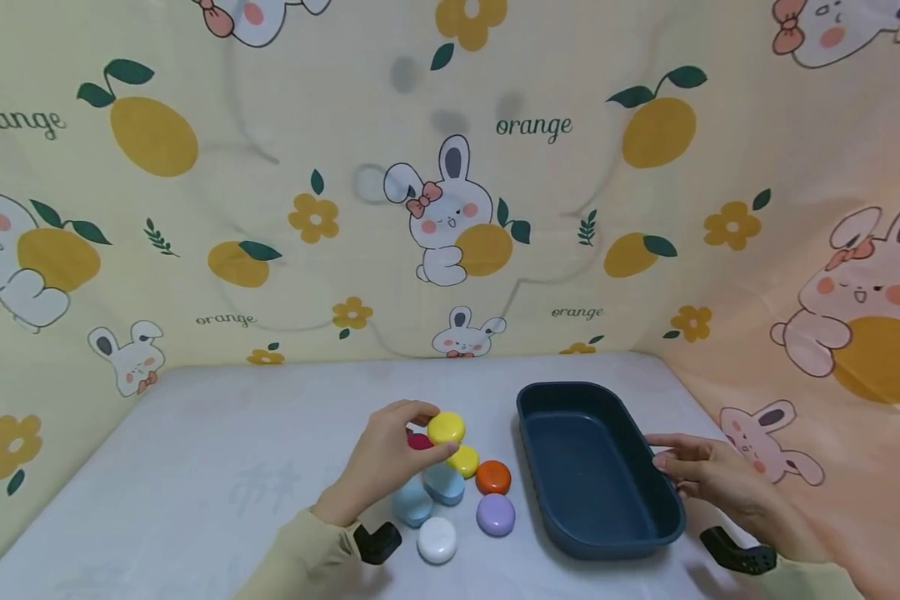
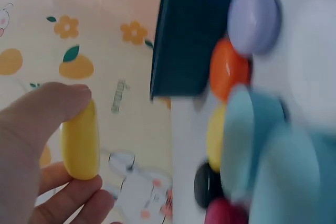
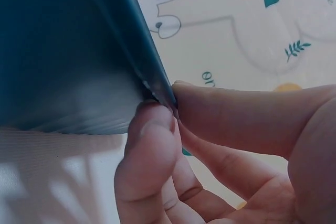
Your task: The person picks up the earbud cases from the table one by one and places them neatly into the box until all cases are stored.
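Discs (image 1: 493, 477) lie left of the tray (image 1: 607, 546): white (image 1: 437, 541) nearest, then purple (image 1: 496, 515), two blues (image 1: 411, 502), orange (image 1: 493, 477), yellow (image 1: 464, 462), and red (image 1: 419, 442) beside black (image 2: 206, 184). My right hand (image 1: 723, 479) pinches the tray on its right side. My left hand (image 1: 386, 450) holds another yellow disc (image 1: 446, 428) in a narrow pinch, lifted off the table (image 1: 217, 483).

- Tray (image 1: 585, 467): solid dark blue.
- Orange disc (image 1: 492, 477): tray's 9 o'clock.
- Lavender disc (image 1: 496, 515): orange disc's 6 o'clock.
- Held disc (image 1: 446, 427): yellow.
- Backdrop (image 1: 360, 271), 12 o'clock: cream; rabbit, flower, orange prints.
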Available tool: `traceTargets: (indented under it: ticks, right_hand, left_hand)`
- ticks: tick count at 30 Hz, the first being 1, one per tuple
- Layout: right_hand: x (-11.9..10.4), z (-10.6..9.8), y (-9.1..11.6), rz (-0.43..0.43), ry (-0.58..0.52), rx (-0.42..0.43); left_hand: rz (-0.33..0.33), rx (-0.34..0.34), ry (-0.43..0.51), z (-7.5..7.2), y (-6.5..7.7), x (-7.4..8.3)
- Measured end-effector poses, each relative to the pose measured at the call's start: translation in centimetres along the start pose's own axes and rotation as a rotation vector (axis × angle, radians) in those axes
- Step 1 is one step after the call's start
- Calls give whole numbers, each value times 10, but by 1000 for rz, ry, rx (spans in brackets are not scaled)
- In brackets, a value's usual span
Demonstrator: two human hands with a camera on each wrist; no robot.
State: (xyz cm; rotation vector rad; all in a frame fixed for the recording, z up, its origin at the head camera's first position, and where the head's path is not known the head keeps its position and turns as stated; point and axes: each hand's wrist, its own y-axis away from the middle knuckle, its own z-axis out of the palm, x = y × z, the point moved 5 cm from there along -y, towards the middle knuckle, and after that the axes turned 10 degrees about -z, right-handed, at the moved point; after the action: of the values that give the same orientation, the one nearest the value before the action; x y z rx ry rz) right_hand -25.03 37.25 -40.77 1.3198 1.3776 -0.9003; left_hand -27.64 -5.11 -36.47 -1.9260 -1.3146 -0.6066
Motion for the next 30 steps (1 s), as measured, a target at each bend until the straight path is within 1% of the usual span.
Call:
traceTargets:
  ticks: [3,7,16,18,24,30]
  right_hand:
    - [1,0,-1,7,6,3]
    - [3,0,-1,10,6,3]
    - [2,-2,-1,-2,-10,-23]
    - [2,-3,-1,-5,-11,-27]
    - [3,-2,-1,-39,-31,-68]
    - [4,-2,-1,-37,-27,-58]
  left_hand:
    - [-24,-43,131,12,-7,6]
    - [-35,-61,208,29,-15,14]
    - [-73,-87,274,70,-38,26]
    - [-78,-88,281,77,-43,30]
    - [-128,-96,298,97,-52,35]
    - [-150,-98,325,112,-58,35]
